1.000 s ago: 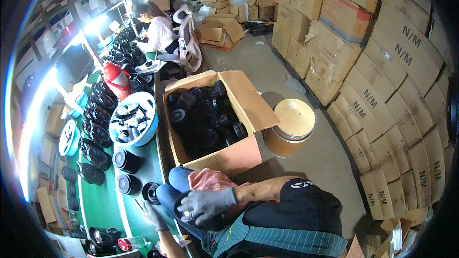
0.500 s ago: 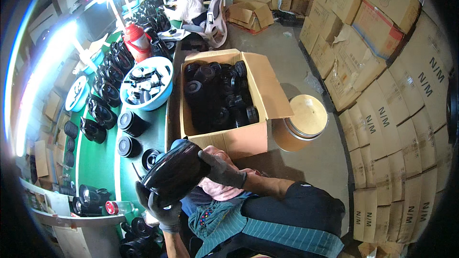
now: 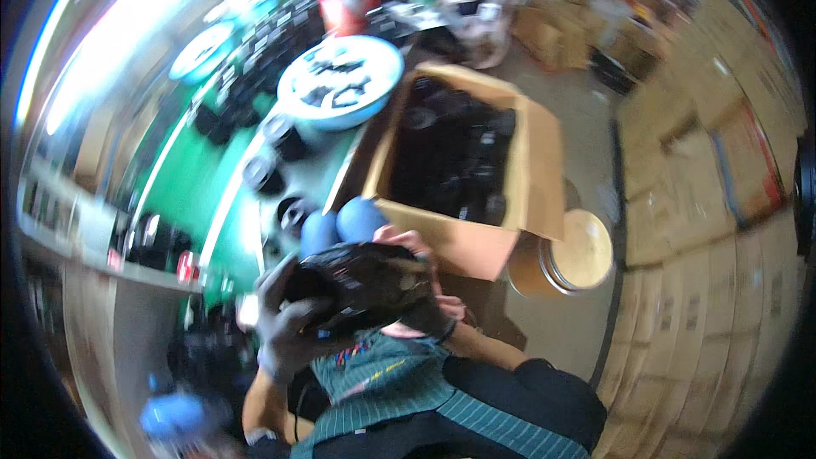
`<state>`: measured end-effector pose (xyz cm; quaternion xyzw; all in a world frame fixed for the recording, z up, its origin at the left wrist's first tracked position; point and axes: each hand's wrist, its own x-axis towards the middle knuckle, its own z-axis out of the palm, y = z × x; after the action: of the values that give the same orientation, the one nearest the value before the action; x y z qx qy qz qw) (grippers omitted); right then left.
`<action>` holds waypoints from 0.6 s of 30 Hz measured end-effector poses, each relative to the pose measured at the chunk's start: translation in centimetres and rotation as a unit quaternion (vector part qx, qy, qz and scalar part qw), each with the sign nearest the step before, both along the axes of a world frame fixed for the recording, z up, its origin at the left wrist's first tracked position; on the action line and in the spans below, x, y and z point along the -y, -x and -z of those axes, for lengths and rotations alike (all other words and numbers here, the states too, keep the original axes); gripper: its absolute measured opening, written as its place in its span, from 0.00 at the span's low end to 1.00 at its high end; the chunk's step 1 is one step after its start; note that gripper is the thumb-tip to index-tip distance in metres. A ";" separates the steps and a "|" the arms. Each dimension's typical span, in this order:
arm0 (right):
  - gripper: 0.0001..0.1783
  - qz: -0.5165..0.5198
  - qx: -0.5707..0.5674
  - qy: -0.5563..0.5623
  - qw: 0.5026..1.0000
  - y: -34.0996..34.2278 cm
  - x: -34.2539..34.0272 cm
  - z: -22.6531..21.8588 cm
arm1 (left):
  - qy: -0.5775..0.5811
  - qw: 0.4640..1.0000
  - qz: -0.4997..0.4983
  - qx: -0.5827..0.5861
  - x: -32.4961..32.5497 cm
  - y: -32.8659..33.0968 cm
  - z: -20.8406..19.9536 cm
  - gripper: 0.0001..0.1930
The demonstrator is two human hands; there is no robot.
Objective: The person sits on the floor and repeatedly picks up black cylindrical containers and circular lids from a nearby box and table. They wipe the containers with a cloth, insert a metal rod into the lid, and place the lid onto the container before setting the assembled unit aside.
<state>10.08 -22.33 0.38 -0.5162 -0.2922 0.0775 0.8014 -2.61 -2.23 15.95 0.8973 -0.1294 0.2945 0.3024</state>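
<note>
Between my two grey-gloved hands is a glossy black rounded housing, hollow-looking at its left end (image 3: pixel 374 285); motion blur hides its exact kind. My left hand (image 3: pixel 285 323) grips that left end, fingers bent around it. At the other end my right hand (image 3: pixel 427 320) is closed on the housing, its fingers partly hidden beneath it. The piece is held in front of my apron (image 3: pixel 387 370), close to the bench edge. Just beyond it show two rounded blue shapes (image 3: pixel 361 219) and a pink cloth (image 3: pixel 404 240).
A cardboard box (image 3: pixel 455 238) full of black parts stands ahead. Beside it is a round drum (image 3: pixel 585 246). The green bench (image 3: pixel 161 191) on the left carries black cylinders (image 3: pixel 263 174) and a blue basin (image 3: pixel 340 119) of small parts. Stacked cartons (image 3: pixel 680 306) line the right.
The view has swung left, shifting the surroundings rightward and blurring them. The housing has turned from a steep slant to nearly level. Both hands still hold it.
</note>
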 end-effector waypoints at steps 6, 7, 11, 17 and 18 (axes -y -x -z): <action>0.26 0.005 0.038 0.180 0.983 0.3 -0.6 -2.3 | 0.069 0.997 0.001 -0.026 -2.0 1.1 -1.2 0.38; 0.29 -0.011 -0.050 0.131 0.990 0.3 -0.6 -1.5 | 0.089 0.996 -0.016 -0.017 -2.7 1.8 -1.2 0.39; 0.40 0.084 -0.018 0.162 0.983 -1.9 0.7 2.8 | 0.130 0.958 -0.222 0.125 -7.4 2.6 0.1 0.32; 0.43 -0.132 -0.476 -0.186 0.849 -5.6 -1.2 1.7 | 0.002 0.873 -0.455 0.177 -20.7 -4.5 5.6 0.27; 0.43 -0.155 -0.508 -0.217 0.819 -5.8 -1.6 1.5 | -0.076 0.868 -0.474 0.127 -21.6 -6.2 5.8 0.25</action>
<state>15.83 -20.71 -1.15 -0.1642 0.0712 0.3861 0.9049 3.56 19.36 10.11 0.8260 0.2519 0.5028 0.0385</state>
